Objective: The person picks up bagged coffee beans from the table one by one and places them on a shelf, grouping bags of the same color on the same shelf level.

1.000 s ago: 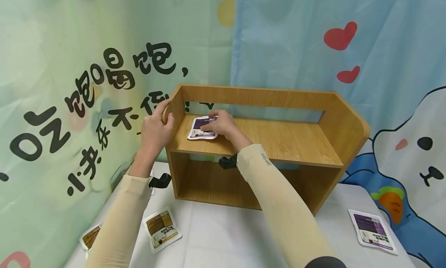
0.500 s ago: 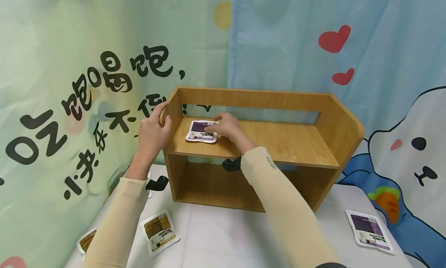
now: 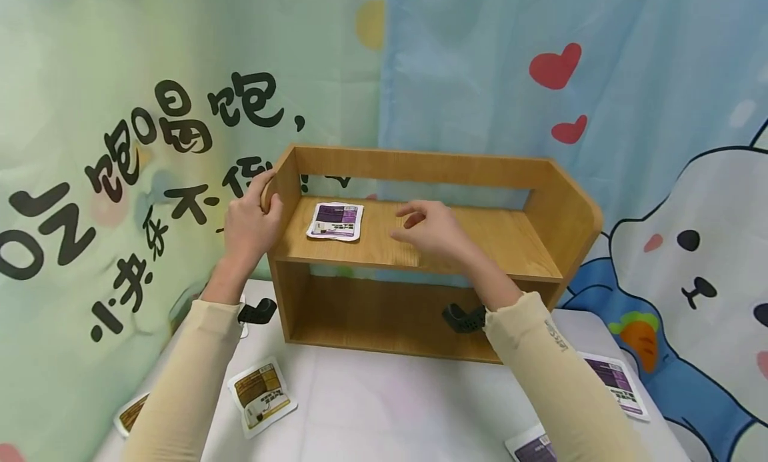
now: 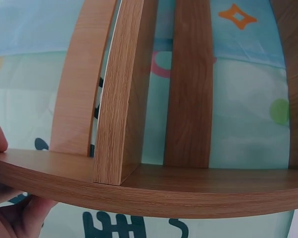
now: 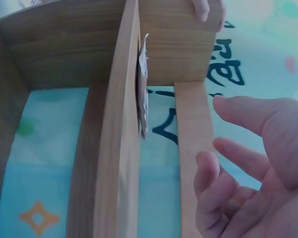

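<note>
A two-tier wooden shelf [image 3: 384, 345] stands on a white-covered table. My left hand [image 3: 249, 222] grips the upper edge of its left side panel, with the thumb on one face and fingers over the other; the left wrist view shows this hand [image 4: 10, 213] at the panel's edge. A white pouch with a purple label [image 3: 336, 222] lies flat at the left end of the upper tier. To its right, my right hand [image 3: 435, 232] hovers over that tier, fingers loosely bent and apart, holding nothing. In the right wrist view the pouch [image 5: 143, 89] appears edge-on.
A brown-labelled pouch [image 3: 262, 397] lies on the table at front left, and another brown pouch [image 3: 131, 415] is partly behind the left sleeve. Purple-labelled pouches [image 3: 615, 382] [image 3: 534, 445] lie at right, partly covered by the right sleeve. Printed curtains hang behind.
My right hand has let go of the purple-labelled pouch and moved right, away from it. The pouch stays on the upper tier. My left hand keeps its grip on the side panel.
</note>
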{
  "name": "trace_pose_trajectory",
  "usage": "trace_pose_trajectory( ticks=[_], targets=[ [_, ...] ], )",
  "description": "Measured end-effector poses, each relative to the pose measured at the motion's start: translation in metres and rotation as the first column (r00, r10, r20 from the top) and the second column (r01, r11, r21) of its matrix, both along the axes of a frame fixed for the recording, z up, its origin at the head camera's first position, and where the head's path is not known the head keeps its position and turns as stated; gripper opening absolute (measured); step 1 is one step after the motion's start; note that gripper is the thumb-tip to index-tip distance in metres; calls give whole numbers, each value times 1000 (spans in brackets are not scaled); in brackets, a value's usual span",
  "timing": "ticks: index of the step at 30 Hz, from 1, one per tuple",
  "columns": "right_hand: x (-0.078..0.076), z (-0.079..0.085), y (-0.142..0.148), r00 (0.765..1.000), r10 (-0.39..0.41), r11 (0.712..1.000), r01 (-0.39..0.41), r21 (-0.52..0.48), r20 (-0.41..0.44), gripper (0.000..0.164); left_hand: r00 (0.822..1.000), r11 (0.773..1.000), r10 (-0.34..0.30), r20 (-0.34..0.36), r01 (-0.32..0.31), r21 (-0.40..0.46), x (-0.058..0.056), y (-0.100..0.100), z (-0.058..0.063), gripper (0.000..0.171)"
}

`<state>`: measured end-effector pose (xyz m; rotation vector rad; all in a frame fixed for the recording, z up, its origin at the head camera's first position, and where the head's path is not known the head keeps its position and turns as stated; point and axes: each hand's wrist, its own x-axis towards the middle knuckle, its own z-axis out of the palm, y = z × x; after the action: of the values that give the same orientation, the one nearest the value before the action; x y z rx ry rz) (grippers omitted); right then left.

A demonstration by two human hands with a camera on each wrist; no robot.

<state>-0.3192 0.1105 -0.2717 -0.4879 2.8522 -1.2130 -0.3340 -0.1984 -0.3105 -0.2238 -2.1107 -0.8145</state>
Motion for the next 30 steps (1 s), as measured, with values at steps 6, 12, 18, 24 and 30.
trace_pose_trajectory(
  ticks=[6,12,18,24,30],
  targets=[
    [39,-9,41,991,118,993,-118,1,-60,40,1000,1000,25,8,-25,1,2,-11,7,38],
    [74,-23,93,991,120,991,-117,58,-64,35,1000,1000,19,12,-19,3,-1,-12,10,39],
    [104,-57,147,998,59,994,-62,88,35,39,999,1000,4,33,-5,6,-3,-6,-1,39],
    [121,-94,187,981,6,998,-18,59,195,49,1000,1000,3,27,-3,-1,-2,-2,-1,38],
    [134,-139,215,924,-50,999,39,36,380,62,1000,1000,2,22,-1,-13,-1,0,-1,38]
  ],
)
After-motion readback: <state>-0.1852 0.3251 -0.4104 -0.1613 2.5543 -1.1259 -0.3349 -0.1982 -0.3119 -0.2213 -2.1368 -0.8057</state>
